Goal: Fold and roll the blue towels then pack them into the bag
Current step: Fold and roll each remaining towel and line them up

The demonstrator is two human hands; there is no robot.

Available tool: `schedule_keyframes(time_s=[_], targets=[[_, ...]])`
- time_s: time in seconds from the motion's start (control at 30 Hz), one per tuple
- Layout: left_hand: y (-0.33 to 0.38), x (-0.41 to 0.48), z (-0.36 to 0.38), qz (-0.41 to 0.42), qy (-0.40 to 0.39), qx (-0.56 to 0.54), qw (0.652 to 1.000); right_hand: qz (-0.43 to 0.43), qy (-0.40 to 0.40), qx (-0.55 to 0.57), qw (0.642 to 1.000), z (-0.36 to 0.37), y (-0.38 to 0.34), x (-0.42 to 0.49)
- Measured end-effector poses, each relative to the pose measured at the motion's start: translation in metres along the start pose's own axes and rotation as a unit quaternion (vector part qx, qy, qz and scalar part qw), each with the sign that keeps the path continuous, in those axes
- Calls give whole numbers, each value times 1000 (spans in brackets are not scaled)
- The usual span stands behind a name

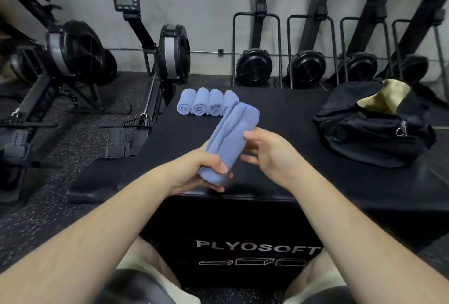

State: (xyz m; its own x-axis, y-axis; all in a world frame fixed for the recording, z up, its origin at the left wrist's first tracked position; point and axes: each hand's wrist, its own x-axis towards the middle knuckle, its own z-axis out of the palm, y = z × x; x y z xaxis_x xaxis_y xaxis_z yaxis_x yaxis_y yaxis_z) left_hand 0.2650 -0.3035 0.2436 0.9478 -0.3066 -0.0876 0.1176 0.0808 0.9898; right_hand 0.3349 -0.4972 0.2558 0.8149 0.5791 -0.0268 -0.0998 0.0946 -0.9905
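Holding a rolled blue towel [228, 143] above the black padded box [279, 148] that serves as the desk, the person works with both bare hands. The left hand [201, 170] has its grip closed round the near, lower end of the roll, thumb on top and fingers curled beneath it. The right hand [269, 150] meets the roll at its middle from the right side, its grip loose, with the thumb touching the cloth and the fingers only lightly bent (whether they actually pinch the towel is hard to tell from here). The roll is tilted, its far end raised and pointing away toward the back of the desk.

Behind it, four finished towel rolls [206, 102] lie side by side on the desk, touching one another, their spiral ends facing the camera; the held towel overlaps the rightmost one in this view. The black bag [371, 131] sits on the right side of the desk, well apart from the rolls, its top open and showing a pale tan lining. On the front of the box the word PLYOSOFT is printed in white. Rowing machines [167, 56] stand on the speckled floor at the left, against the grey wall.
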Motion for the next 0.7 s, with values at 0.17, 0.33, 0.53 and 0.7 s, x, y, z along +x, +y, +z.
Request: schedule_keyframes(time_s=[0.17, 0.33, 0.53, 0.7], targets=[[-4, 19, 4, 56, 102, 45, 992, -46, 106, -43, 992, 3, -6, 7], [-5, 42, 19, 115, 167, 203, 958, -44, 243, -88, 965, 13, -5, 26], [-3, 79, 9, 58, 227, -76, 969, -61, 194, -113, 973, 9, 9, 29], [-10, 115, 3, 15, 273, -116, 955, -48, 219, -103, 969, 19, 39, 41]])
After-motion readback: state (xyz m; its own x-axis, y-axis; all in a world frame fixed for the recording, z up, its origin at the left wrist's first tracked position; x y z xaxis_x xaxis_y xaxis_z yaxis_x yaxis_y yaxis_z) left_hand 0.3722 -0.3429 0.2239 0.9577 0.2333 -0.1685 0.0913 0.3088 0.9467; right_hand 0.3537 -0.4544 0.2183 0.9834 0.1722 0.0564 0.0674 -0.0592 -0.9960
